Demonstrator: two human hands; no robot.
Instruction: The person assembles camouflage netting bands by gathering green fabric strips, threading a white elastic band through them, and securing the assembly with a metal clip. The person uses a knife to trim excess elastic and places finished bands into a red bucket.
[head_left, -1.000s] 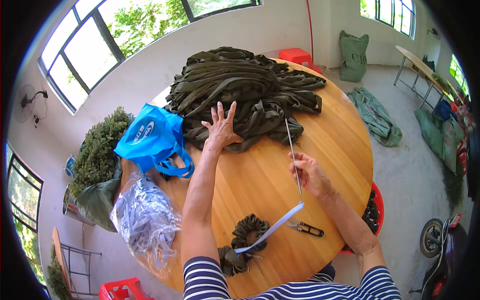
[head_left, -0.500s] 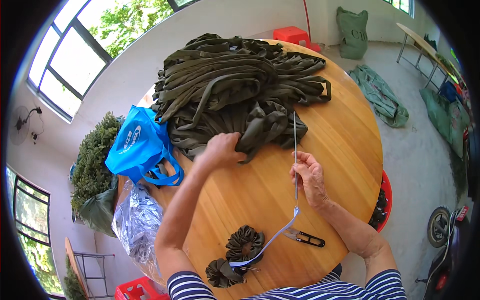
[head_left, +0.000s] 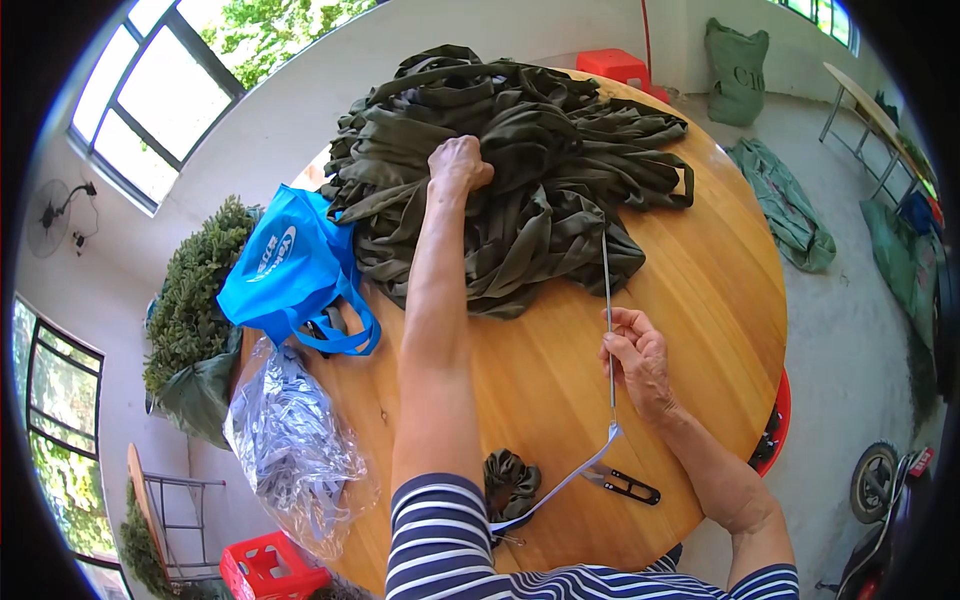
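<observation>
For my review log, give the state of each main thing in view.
Fabric: heaped in loose folds
Left hand: closed on fabric
Rod: gripped
Right hand: pinching rod
Elastic: trailing from rod
Scrunchie: gathered, partly hidden
Snips: lying flat
Blue bag: slumped
Clear bag: filled, crinkled
Far sack: standing
Fan: on or off unclear

olive cloth (head_left: 515, 235) | blue bag (head_left: 280, 265) | white band (head_left: 597, 456) | navy-and-white striped sleeve (head_left: 435, 530) | black-handled snips (head_left: 645, 494) | honey-brown tabletop (head_left: 700, 300)

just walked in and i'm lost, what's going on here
A person's left hand, fingers curled, is on a heap of dark olive fabric strips; its grip is hidden. The right hand holds a thin metal rod, with a pale strip trailing from its lower end toward a dark scrunchie. Thread snips lie on the wooden table.
</observation>
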